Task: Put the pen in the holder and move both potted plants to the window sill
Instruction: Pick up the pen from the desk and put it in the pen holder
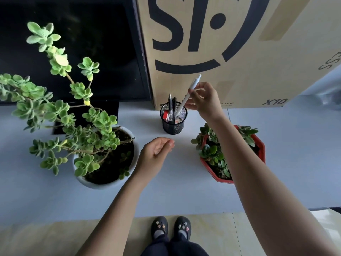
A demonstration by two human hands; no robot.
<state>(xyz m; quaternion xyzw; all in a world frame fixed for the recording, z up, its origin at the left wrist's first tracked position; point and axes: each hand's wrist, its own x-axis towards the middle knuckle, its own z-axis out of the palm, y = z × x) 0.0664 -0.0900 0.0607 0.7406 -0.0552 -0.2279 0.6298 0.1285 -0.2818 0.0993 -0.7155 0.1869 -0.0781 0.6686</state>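
My right hand pinches a white pen that slants down, its lower end inside the black mesh holder. The holder stands on the white table and also contains two dark pens and a red item. My left hand hovers in front of the holder, palm up, fingers loosely curled, holding nothing. A tall leafy plant in a white round pot stands at the left. A small succulent in a red octagonal pot stands at the right, partly hidden under my right forearm.
A large cardboard box with black print stands right behind the holder. A dark monitor with its black base fills the back left. The table's front edge runs above a tiled floor, where my feet in dark shoes show.
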